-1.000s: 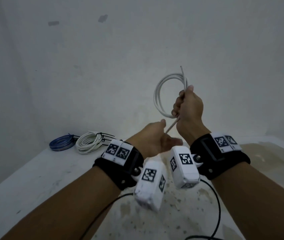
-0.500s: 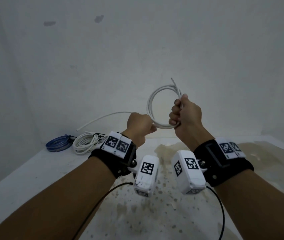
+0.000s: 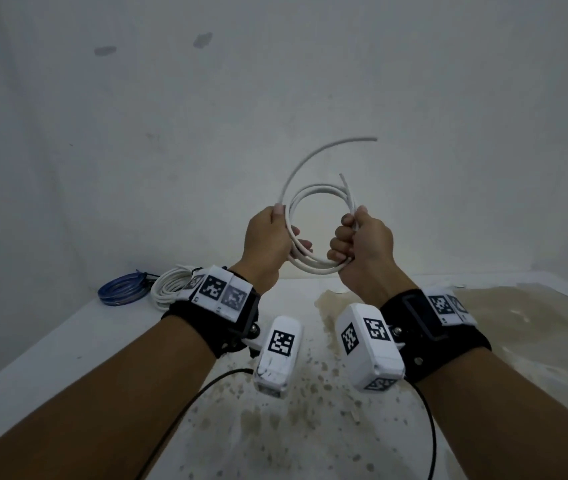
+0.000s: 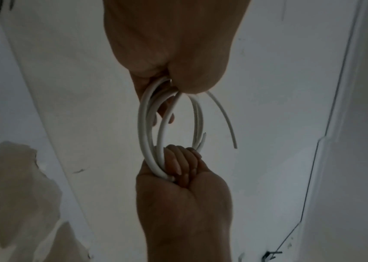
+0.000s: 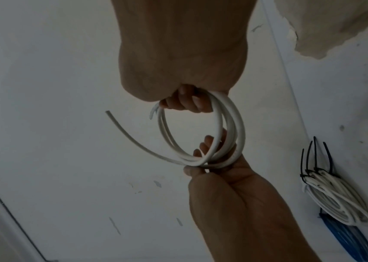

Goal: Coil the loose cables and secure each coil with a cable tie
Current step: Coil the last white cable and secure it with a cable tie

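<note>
above the tabletop [image 3: 50, 348], the left hand [image 3: 268, 242] and right hand [image 3: 362, 247] each clench opposite sides of the thin white cable coil [image 3: 320, 194]; light, springy, its free tail needs pinning.

Both hands grip white cable [image 5: 227, 124] coil (end loose) — raised.

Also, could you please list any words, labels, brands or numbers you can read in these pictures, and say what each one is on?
No readable text anywhere.
Wristbands and wrist cameras: only black-and-white square code markers, no letters or digits.
White cable, tied white coil, blue coil: no print visible.
</note>
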Motion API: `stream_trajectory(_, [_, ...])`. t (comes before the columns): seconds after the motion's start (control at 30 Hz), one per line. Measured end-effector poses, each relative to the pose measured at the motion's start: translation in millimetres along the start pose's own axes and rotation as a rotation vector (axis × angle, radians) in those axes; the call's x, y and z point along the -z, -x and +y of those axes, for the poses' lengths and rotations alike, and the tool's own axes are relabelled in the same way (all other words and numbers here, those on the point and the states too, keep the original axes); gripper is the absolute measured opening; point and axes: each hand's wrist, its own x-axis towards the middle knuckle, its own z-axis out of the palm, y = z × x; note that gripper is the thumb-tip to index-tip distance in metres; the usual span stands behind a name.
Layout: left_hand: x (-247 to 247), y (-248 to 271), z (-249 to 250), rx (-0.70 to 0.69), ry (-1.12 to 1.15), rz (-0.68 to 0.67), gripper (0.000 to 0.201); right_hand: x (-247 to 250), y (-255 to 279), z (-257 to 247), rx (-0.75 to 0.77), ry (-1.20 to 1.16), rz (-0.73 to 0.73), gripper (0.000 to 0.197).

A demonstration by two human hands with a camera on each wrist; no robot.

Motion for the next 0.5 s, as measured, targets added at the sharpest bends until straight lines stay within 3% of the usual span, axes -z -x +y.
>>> stream_trajectory(0.13, [5,-2,-1,-0.147,-0.007,0.011,0.031,-6,0,5,0.03,-0.019,0.039,0.042])
stream_trajectory(0.33, [16,-16,6,-0.062,0.073,0.138,0.033,-6,0,20,0.035,0.036,0.01,0.043])
stream_trajectory(0.5, [24,-16,5,-0.269,-0.164,0.044,0.029,-8,2,27,0.028,0.094,-0.063,0.043])
